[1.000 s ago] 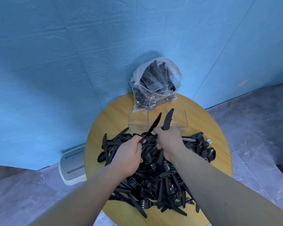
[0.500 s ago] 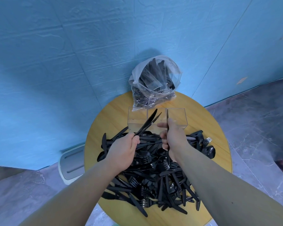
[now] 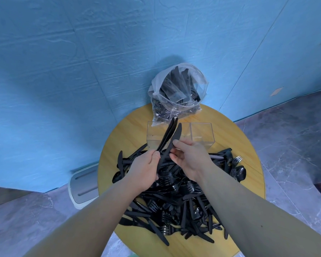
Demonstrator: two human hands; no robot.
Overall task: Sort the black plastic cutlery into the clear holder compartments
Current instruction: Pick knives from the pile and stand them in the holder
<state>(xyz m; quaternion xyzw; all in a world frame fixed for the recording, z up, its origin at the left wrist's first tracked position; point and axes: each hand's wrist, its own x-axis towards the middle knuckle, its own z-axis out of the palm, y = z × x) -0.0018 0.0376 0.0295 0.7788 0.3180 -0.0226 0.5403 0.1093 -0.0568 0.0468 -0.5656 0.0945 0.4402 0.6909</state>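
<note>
Partly hiding the holder [image 3: 202, 134], both hands [image 3: 145, 169] [image 3: 190, 156] grip black knives [image 3: 170, 138]; their count unclear.

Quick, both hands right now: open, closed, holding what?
Left hand: closed in a grip on a bunch of black knives, blades pointing up.
Right hand: fingers pinching the rightmost knife of that bunch.

Even cool daylight-like light, moderately bright; soft broad shadow on the blue wall [image 3: 82, 71] at left and behind the plastic bag [image 3: 178, 93], glare on its film, strong wide-angle bowing at frame edges, forearms near the lens soft, centre reasonably sharp
</note>
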